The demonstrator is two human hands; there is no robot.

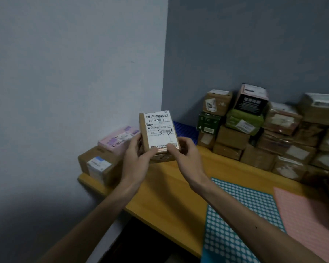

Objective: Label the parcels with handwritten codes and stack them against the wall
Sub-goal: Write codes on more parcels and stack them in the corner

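Teal dotted sheet [241,215] lies nearest, flat on the wooden surface [169,196], below and right of the fingers. A pink sheet [308,215] is just beside it, further right. Both forearms reach forward over the surface's left end. The left hand [136,156] and right hand [184,152] both grip one small brown parcel [160,130] by its lower end. The left fingers [136,138] wrap its left edge and the right fingers [186,142] wrap its right edge. Both thumbs press the front near the bottom, so both hands are closed round it. The parcel is held upright between the hands with its long side vertical and its white shipping label [159,128] facing the camera. Dark handwritten marks cross the label's middle over the print, possibly "32", too blurred to confirm. Can't tell if its bottom edge touches the surface. Left of the left fingers, a brown carton [99,164] sits at the surface's corner with a pink box [118,138] on top. Behind the parcel, right of the right fingers, is a blue gridded panel [184,130]. Further right and beyond, a stack of parcels [264,133], several layers, mostly brown with one green and one black-and-pink box, stands against the grey wall [254,54].
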